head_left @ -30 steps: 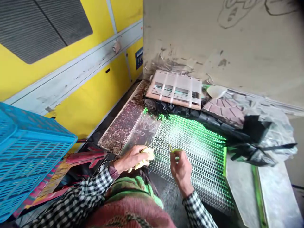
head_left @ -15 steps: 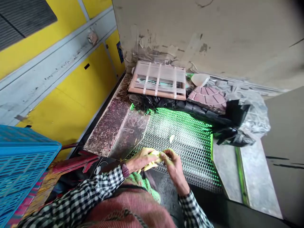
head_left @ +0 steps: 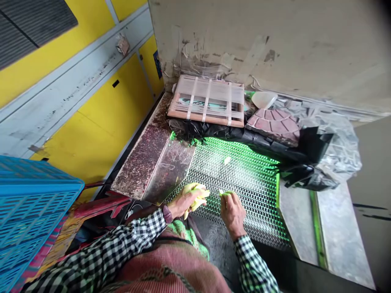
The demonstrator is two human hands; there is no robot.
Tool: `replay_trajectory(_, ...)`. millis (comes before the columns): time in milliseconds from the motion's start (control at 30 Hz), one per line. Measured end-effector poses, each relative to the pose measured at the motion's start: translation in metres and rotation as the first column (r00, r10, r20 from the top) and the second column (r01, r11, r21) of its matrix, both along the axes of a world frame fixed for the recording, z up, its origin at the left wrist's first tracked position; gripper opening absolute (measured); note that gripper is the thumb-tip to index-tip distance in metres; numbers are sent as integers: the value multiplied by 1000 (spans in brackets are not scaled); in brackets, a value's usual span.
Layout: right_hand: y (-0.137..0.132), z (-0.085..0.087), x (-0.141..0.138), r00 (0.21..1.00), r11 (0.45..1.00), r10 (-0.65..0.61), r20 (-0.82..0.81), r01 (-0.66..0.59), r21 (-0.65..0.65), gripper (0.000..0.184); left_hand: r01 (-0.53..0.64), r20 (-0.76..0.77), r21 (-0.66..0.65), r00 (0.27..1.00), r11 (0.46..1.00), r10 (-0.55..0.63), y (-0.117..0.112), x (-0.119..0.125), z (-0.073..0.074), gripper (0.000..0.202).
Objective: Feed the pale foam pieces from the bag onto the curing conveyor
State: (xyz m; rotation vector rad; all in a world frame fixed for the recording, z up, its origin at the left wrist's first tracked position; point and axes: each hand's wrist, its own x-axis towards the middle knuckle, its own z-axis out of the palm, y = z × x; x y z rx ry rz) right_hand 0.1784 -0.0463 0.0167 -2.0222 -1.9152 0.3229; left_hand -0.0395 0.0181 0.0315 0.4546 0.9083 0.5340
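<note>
1. Left hand clamps a pale yellow bundle snugly in a firm, secure grip, just above the wire mesh.
2. Right hand, apart from it, pinches a small greenish sliver neatly.
3. Loose pale scrap lies farther up the mesh.

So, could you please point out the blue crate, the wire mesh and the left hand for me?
blue crate (head_left: 33,211), head view, on its side wall
wire mesh (head_left: 247,191), head view, on its bare middle
left hand (head_left: 181,202), head view, on the back of the hand

Illumination is bright and even, with a green glow across the wire mesh. Vignetting darkens the 1 o'clock corner; wide-angle distortion bows lines near the frame edges.
</note>
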Motion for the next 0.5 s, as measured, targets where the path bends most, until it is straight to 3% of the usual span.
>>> replay_trajectory(67, -2, 4, 1, 999, 998, 8, 37, -6, -63, 31, 26, -3, 22, 1000, 999, -26, -1, 2, 1, 34)
replay_trajectory(167, -2, 21, -15, 964, 978, -134, -231, 91, -185, 34, 107, -130, 147, 988, 983, -88, -3, 6, 4, 32)
replay_trajectory(267, 2, 38, -35, 753, 923, -314, -579, 100, -370, 38, 201, -305, 311, 947, 929, -103, -4, 12, 7, 24)
replay_trajectory(333, 5, 42, -44, 624, 897, -410, -665, 143, -419, 41, 220, -353, 365, 932, 905, -84, -5, 17, 10, 20)
replay_trajectory(400, 5, 41, -46, 548, 879, -468, -693, 206, -431, 42, 190, -320, 336, 944, 922, -78, -6, 20, 11, 21)
replay_trajectory(500, 2, 34, -43, 478, 858, -513, -713, 272, -435, 43, 115, -162, 171, 983, 979, -87, -7, 21, 7, 27)
